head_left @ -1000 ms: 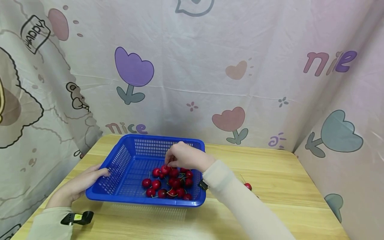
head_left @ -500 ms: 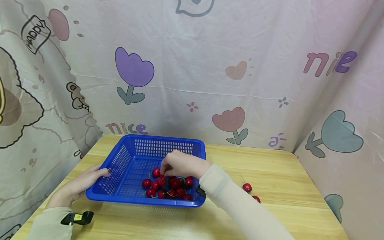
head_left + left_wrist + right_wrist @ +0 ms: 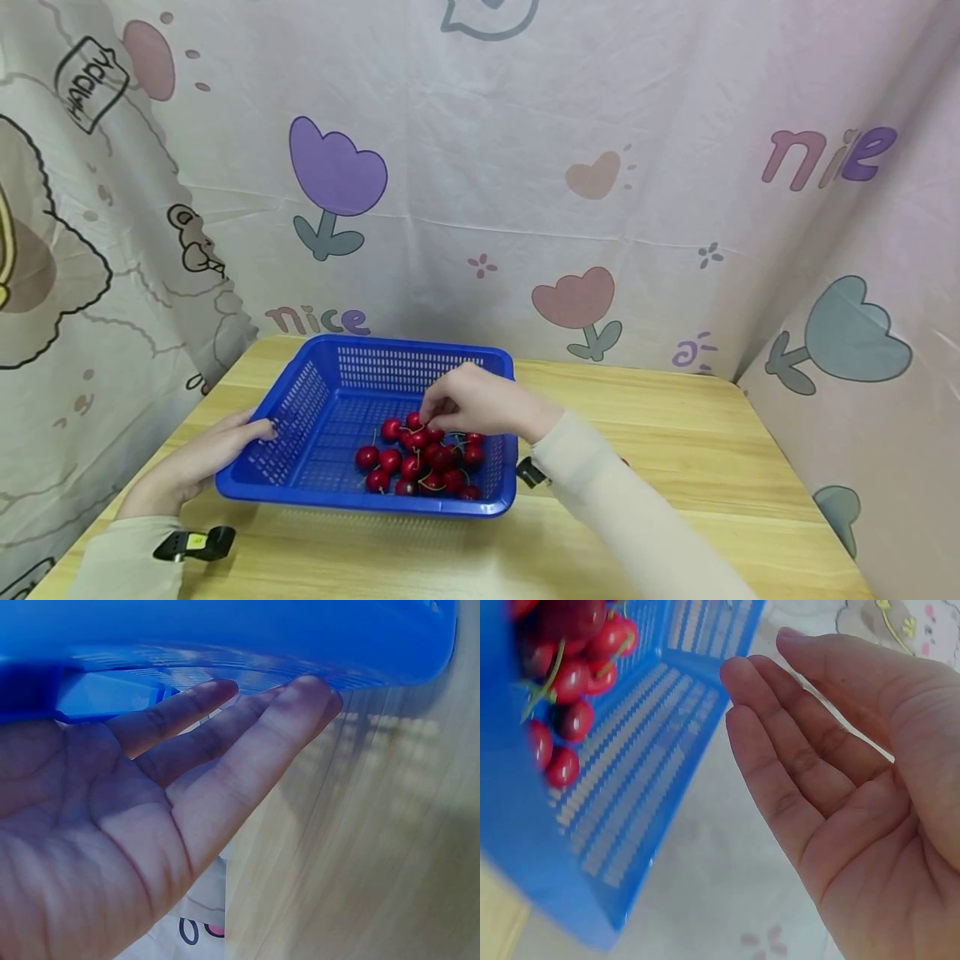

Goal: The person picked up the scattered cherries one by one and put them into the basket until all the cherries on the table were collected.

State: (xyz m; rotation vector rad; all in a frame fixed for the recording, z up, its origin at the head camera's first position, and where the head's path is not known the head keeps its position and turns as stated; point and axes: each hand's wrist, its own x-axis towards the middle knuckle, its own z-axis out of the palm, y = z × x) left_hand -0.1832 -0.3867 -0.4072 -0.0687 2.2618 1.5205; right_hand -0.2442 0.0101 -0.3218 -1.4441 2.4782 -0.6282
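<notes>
A blue plastic basket (image 3: 360, 507) with slotted walls stands on the table's left half. Its left rim is held by my left hand (image 3: 198, 457), thumb over the edge; in the left wrist view the fingers (image 3: 240, 769) reach out long beneath the side. Red cherries (image 3: 438, 457) with green stems lie heaped in the right part of the basket. Over the back of that heap is my right hand (image 3: 476, 402), fingertips close to the cherries. The right wrist view shows its palm (image 3: 870, 847) with nothing in it and the thumb apart from the fingers.
On the wooden table (image 3: 690, 442), a bit of a cherry (image 3: 625, 462) peeks out behind the right sleeve (image 3: 607, 492). A patterned cloth (image 3: 465, 192) hangs behind and at both sides. Small black devices (image 3: 197, 544) sit at the wrists.
My right hand dipped left and down among the cherries, then rose back and rightward, leaving cherries it had covered in view. The loose cherries on the table are mostly hidden by the sleeve now.
</notes>
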